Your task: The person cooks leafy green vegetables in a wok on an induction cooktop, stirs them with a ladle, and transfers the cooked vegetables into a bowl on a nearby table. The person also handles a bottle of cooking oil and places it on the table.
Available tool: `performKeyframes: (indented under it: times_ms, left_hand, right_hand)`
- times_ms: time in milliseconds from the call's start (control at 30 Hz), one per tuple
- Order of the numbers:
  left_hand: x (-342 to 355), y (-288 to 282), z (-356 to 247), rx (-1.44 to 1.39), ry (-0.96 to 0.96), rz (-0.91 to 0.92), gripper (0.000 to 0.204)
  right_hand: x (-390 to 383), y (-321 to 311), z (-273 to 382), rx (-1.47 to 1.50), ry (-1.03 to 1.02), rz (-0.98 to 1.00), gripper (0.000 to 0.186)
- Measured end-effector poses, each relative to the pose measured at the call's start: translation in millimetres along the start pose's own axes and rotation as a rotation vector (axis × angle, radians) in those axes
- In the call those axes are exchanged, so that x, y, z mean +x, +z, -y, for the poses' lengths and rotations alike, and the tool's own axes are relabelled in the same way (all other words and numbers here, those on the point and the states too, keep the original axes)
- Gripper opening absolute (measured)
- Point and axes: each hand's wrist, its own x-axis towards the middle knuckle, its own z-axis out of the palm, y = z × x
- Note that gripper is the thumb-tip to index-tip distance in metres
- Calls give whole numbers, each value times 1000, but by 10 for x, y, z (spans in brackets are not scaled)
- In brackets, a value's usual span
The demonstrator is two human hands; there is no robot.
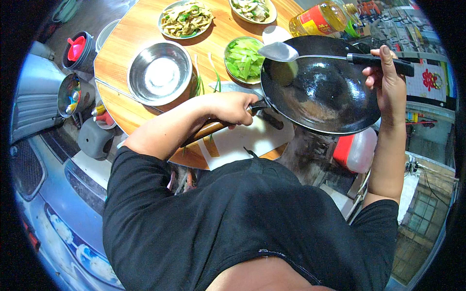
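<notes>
My left hand (pixel 232 107) is closed around the long handle of a black wok (pixel 323 92). The wok's shiny inside faces up, and it holds no food that I can make out. My right hand (pixel 386 80) grips the black handle of a metal ladle (pixel 281 52). The ladle's bowl hangs over the wok's far left rim, beside a plate of sliced green vegetable (pixel 243 59). Under my left hand lies a white cutting board (pixel 252 143), with a dark handle on it, partly hidden.
On the wooden table (pixel 114 60) stand a steel bowl (pixel 160 72), two plates of mixed food (pixel 187 20) (pixel 253 9) and an oil bottle (pixel 318 20). Green onion stalks (pixel 214 72) lie near the bowl. A red-and-clear container (pixel 356 150) sits below the wok. Buckets (pixel 77 94) stand at left.
</notes>
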Motion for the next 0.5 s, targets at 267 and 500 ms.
performKeyframes:
  times_ms: [267,500]
  left_hand:
    - [-34,51,-64,52,61,-2,17]
    - [-186,170,-264,274,44,-119,19]
  right_hand:
    - [-385,-247,67,-6,-259,-129,23]
    - [-939,-947,-77,205,-297,-351,31]
